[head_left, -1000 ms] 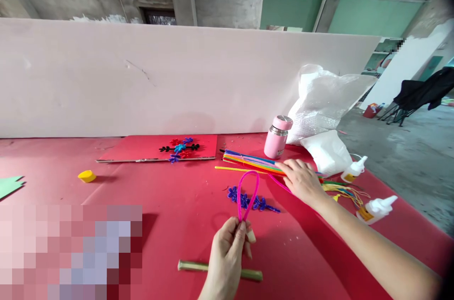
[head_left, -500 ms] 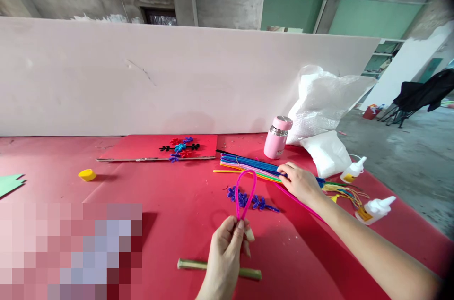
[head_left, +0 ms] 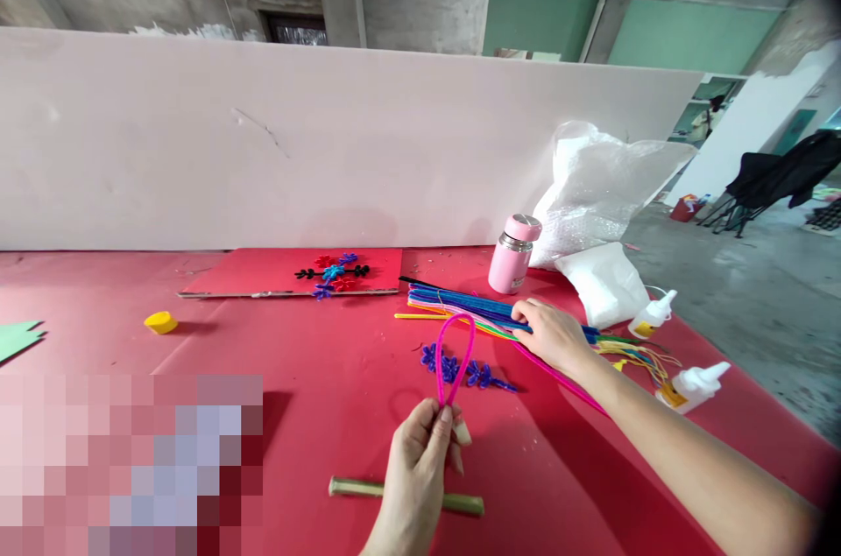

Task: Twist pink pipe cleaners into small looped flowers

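My left hand (head_left: 417,460) pinches the two ends of a pink pipe cleaner (head_left: 455,355) bent into an upright loop, near the table's front. My right hand (head_left: 550,334) rests on a bundle of coloured pipe cleaners (head_left: 460,304), its fingers curled down onto the strands; whether they grip one I cannot make out. A purple pipe-cleaner flower chain (head_left: 468,373) lies flat between the two hands. A green stick (head_left: 368,490) lies on the red table (head_left: 315,381) under my left wrist.
A red board (head_left: 263,280) with a pipe-cleaner flower spray (head_left: 332,271) lies at the back. A pink flask (head_left: 514,253), white plastic bags (head_left: 597,206), two glue bottles (head_left: 696,383) and a yellow cap (head_left: 161,322) stand around. A white partition (head_left: 263,144) bounds the far edge.
My right hand slid slightly left and back along the pipe-cleaner bundle, which spread and shifted under it. My left hand kept the pink loop almost still.
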A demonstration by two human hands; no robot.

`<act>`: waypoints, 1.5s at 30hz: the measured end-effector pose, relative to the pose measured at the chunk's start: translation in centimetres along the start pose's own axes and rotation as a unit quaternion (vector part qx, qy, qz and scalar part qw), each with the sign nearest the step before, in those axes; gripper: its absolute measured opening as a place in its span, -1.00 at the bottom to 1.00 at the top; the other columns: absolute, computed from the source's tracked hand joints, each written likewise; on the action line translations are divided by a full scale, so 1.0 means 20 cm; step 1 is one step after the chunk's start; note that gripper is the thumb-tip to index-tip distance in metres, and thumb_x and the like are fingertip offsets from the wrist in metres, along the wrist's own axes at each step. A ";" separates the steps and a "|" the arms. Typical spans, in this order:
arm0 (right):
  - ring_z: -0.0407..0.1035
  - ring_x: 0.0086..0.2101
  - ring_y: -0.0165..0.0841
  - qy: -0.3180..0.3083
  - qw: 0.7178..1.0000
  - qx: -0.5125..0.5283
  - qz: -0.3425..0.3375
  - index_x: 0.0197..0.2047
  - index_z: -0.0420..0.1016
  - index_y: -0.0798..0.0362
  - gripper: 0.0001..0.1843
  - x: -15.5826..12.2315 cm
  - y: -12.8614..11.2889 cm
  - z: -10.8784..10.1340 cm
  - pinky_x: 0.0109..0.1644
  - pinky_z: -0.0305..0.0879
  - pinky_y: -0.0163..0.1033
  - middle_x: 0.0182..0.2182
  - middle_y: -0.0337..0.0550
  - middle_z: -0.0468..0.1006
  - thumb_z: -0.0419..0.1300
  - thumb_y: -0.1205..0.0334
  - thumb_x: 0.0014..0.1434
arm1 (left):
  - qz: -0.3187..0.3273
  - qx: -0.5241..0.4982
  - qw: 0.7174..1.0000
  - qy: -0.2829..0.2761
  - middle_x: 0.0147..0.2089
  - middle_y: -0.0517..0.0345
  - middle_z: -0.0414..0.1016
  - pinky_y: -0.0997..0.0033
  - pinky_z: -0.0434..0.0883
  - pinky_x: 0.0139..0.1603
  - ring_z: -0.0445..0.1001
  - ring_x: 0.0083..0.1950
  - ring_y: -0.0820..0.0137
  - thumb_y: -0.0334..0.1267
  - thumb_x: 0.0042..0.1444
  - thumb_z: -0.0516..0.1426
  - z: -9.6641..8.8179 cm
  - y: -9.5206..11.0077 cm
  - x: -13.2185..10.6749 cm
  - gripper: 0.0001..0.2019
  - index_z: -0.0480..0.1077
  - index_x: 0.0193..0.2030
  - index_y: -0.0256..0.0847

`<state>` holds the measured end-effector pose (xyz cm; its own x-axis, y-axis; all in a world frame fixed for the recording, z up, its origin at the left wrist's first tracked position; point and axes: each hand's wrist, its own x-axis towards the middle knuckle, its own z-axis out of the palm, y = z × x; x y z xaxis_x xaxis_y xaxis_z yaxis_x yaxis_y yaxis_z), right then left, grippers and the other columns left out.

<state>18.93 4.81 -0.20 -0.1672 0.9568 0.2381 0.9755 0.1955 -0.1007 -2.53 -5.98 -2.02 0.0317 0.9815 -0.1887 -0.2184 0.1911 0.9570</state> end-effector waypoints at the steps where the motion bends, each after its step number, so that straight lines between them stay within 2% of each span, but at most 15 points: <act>1: 0.38 -0.34 -0.33 -0.001 1.000 0.003 0.003 -0.34 0.38 0.01 -0.88 0.00 0.00 0.00 -0.36 0.15 -0.34 -0.40 -0.22 0.46 0.15 0.34 -0.03 | 0.001 0.003 1.000 -0.001 -0.53 0.18 0.39 0.60 0.15 -0.64 0.20 -0.63 0.58 -0.15 0.01 0.11 0.00 0.00 0.00 -0.78 0.33 -0.50 -0.27; 7: 0.34 -0.44 -0.35 -0.016 0.999 0.042 0.020 -0.51 0.36 0.02 -0.97 0.03 0.02 -0.01 -0.44 0.08 -0.34 -0.51 -0.24 0.42 0.15 0.33 -0.08 | 0.005 -0.003 1.000 -0.008 -0.54 0.16 0.40 0.59 0.14 -0.64 0.20 -0.64 0.58 -0.14 0.00 0.12 -0.01 -0.03 0.02 -0.77 0.34 -0.49 -0.28; 13: 0.34 -0.49 -0.37 -0.054 0.989 0.134 0.016 -0.53 0.35 0.04 -0.88 0.06 0.08 -0.02 -0.45 0.13 -0.35 -0.54 -0.27 0.46 0.19 0.18 -0.11 | -0.005 -0.010 1.000 -0.006 -0.54 0.20 0.39 0.59 0.14 -0.64 0.20 -0.64 0.58 -0.12 -0.03 0.13 0.00 -0.01 0.01 -0.76 0.31 -0.52 -0.26; 21: 0.30 -0.51 -0.39 -0.092 0.965 0.245 0.014 -0.57 0.34 0.06 -0.82 0.07 0.12 -0.03 -0.46 0.15 -0.35 -0.58 -0.29 0.44 0.12 0.15 -0.05 | 0.004 -0.022 1.000 -0.005 -0.55 0.20 0.41 0.59 0.15 -0.60 0.21 -0.64 0.59 -0.13 -0.03 0.14 0.00 -0.02 0.01 -0.77 0.32 -0.51 -0.27; 27: 0.24 -0.54 -0.43 -0.085 0.943 0.318 0.051 -0.57 0.26 0.06 -0.78 0.07 0.15 0.00 -0.49 0.09 -0.37 -0.61 -0.33 0.36 0.09 0.12 -0.01 | 0.010 -0.030 0.999 -0.014 -0.55 0.19 0.39 0.57 0.16 -0.57 0.21 -0.63 0.58 -0.14 0.01 0.11 0.00 -0.03 0.01 -0.77 0.31 -0.49 -0.28; 32: 0.24 -0.54 -0.44 -0.066 0.914 0.391 0.090 -0.52 0.31 0.07 -0.84 0.08 0.16 0.00 -0.47 0.10 -0.35 -0.59 -0.30 0.38 0.08 0.18 0.00 | 0.015 -0.018 1.000 -0.019 -0.53 0.18 0.39 0.57 0.16 -0.55 0.21 -0.62 0.58 -0.16 0.04 0.08 -0.01 -0.02 0.01 -0.78 0.32 -0.46 -0.29; 35: 0.23 -0.57 -0.44 -0.058 0.889 0.441 0.105 -0.58 0.33 0.08 -0.81 0.07 0.14 -0.01 -0.47 0.11 -0.34 -0.63 -0.31 0.36 0.11 0.18 -0.02 | 0.017 -0.016 0.999 -0.021 -0.54 0.18 0.39 0.56 0.16 -0.55 0.21 -0.61 0.57 -0.16 0.04 0.08 -0.01 -0.02 0.01 -0.78 0.32 -0.47 -0.29; 38: 0.28 -0.54 -0.42 -0.054 0.850 0.513 0.110 -0.59 0.32 0.08 -0.80 0.07 0.12 -0.04 -0.40 0.16 -0.32 -0.63 -0.28 0.40 0.10 0.18 -0.01 | 0.014 -0.023 1.000 -0.013 -0.54 0.19 0.38 0.56 0.17 -0.54 0.21 -0.61 0.57 -0.16 0.03 0.09 0.00 -0.02 0.01 -0.79 0.32 -0.47 -0.29; 42: 0.37 -0.42 -0.36 -0.051 0.773 0.621 0.117 -0.53 0.34 0.06 -0.83 0.07 0.10 -0.08 -0.29 0.24 -0.27 -0.52 -0.21 0.48 0.09 0.17 -0.01 | 0.014 -0.046 0.999 0.009 -0.55 0.22 0.37 0.56 0.17 -0.56 0.22 -0.62 0.57 -0.17 0.02 0.09 0.01 -0.01 -0.01 -0.80 0.29 -0.47 -0.27; 45: 0.40 -0.39 -0.33 -0.042 0.713 0.687 0.129 -0.55 0.32 0.04 -0.86 0.07 0.10 -0.10 -0.23 0.27 -0.24 -0.57 -0.27 0.44 0.14 0.17 -0.06 | 0.023 -0.061 0.998 0.023 -0.54 0.22 0.38 0.55 0.19 -0.57 0.24 -0.62 0.55 -0.17 0.03 0.08 0.02 0.02 -0.01 -0.81 0.27 -0.47 -0.26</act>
<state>20.91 6.07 1.85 -0.0712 0.9974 -0.0123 -0.0771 -0.0178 -0.9969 -2.31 -6.02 -1.62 -0.0248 0.9873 -0.1570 -0.3363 0.1396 0.9313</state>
